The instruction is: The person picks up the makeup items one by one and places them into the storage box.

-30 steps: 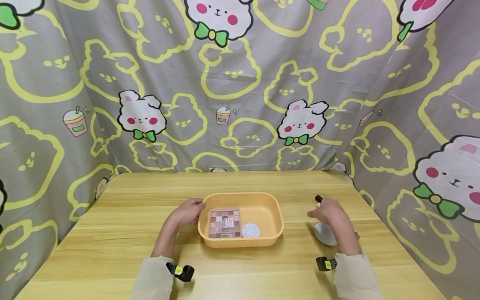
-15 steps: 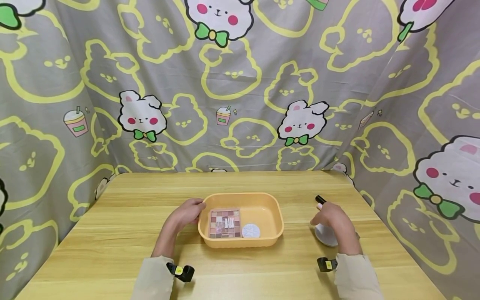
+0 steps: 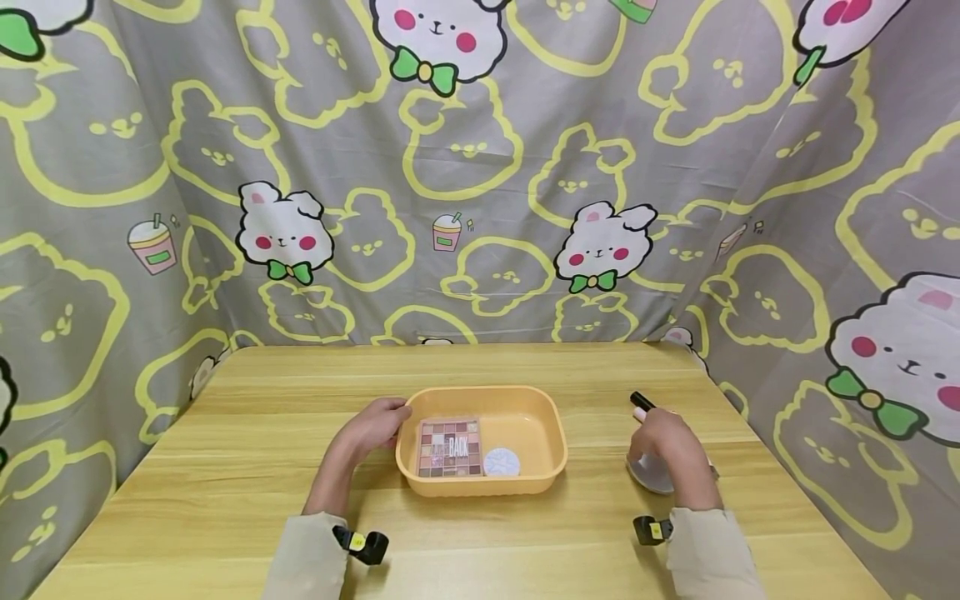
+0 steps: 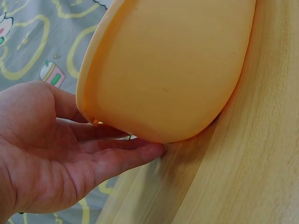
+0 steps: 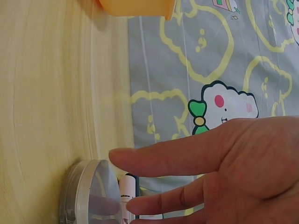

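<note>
My left hand [image 3: 377, 422] rests against the left end of a yellow-orange plastic basket [image 3: 557, 467]. In the left wrist view its fairly straight fingers [image 4: 126, 158] touch the basket's end wall. Inside the basket lie an eyeshadow palette [image 3: 450, 448] and a small round white patterned disc [image 3: 502, 462]. My right hand [image 3: 670, 439] is over a round, grey-white case [image 3: 651, 477] at the right. In the right wrist view, thumb and fingers are spread apart, the thumb tip right by the rim of the case [image 5: 84, 191]. A pink tube [image 5: 127, 186] lies just beyond.
A black-capped end [image 3: 640, 400] sticks out past the right hand. Another small item [image 3: 712, 472] shows partly behind the right wrist. Printed grey curtains [image 3: 465, 292] hang around the wooden table [image 3: 300, 375] at the back and sides.
My right hand has come slightly down and toward me, its fingers lowering from near the pink tube onto the round case. The left hand and basket stay put.
</note>
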Demonstrator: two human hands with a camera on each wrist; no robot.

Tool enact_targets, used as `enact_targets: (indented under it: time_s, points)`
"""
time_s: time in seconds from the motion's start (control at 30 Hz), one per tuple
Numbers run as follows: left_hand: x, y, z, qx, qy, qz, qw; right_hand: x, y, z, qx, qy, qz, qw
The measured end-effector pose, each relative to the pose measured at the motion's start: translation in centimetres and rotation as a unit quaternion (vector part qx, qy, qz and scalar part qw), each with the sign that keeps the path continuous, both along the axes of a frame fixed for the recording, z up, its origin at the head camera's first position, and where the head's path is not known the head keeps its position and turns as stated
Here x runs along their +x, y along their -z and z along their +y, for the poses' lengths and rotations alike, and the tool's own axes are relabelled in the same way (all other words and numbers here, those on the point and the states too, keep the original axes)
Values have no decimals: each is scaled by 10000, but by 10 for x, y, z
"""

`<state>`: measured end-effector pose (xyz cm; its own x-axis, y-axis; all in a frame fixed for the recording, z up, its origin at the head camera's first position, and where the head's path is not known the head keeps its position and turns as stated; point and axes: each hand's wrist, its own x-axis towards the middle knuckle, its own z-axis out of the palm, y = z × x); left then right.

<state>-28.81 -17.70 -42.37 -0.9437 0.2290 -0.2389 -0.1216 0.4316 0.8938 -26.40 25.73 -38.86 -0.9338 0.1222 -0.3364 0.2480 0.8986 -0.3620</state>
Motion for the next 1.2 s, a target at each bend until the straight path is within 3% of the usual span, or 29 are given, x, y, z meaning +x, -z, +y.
enact_targets:
  time_s: [0.27, 1.0, 1.2]
  points:
    - [0, 0, 2, -63, 21, 34, 10000, 0, 3, -2, 43, 20, -147, 9999]
    - [0, 1, 1, -14, 19, 69, 10000, -2, 4, -9, 125, 26, 48, 9999]
    - [-1, 2, 1, -36, -2, 72, 10000, 0, 5, -13, 148, -143, 218, 9996]
